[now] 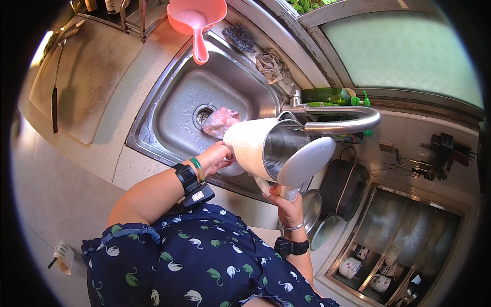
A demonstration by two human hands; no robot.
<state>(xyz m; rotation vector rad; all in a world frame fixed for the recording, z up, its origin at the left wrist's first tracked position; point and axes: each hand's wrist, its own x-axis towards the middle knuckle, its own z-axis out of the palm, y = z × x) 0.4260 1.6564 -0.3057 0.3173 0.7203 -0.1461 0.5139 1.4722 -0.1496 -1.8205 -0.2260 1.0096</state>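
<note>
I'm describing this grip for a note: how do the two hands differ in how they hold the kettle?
The left hand presses against the kettle at its base end, over the sink; the right hand grips the handle below the open lid. The left hand lies sideways, fingers toward the kettle; the right hand points up. The left wrist has a green bangle, the right a thin silvery one. Both wear black wrist devices and touch the tilted kettle.

You stand at a pale worktop (66,189) with a steel sink (174,110), under a bright frosted window (404,51).
</note>
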